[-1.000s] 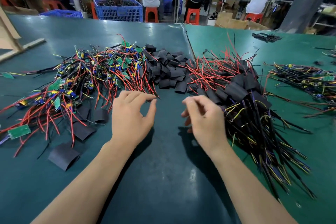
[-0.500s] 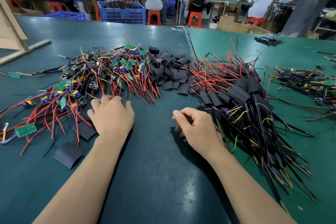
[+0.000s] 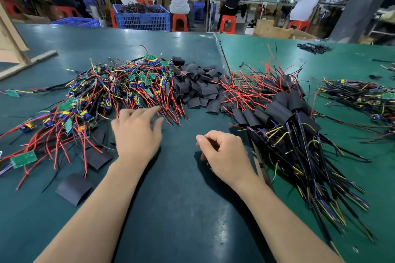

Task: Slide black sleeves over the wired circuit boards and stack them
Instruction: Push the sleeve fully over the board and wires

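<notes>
Reaching: the left hand (image 3: pixel 136 134) stretches forward with fingers spread and relaxed, grasping nothing, its fingertips at the near edge of the bare boards, probably to pick the next one.
Waiting hand: the right hand (image 3: pixel 226 153) rests on the table (image 3: pixel 181 209) with fingers loosely curled; I cannot tell whether it holds anything small.
Bare boards: a tangled heap of wired circuit boards (image 3: pixel 111 94) lies on the left, within the left hand's reach.
Sleeves: loose black sleeves (image 3: pixel 198 87) sit in the middle between the heaps, reachable from either side; a few flat ones (image 3: pixel 74 188) lie near the left forearm.
Finished stack: sleeved boards (image 3: pixel 277 113) lie on the right, wires trailing toward the person, beside the right hand for easy stacking.
</notes>
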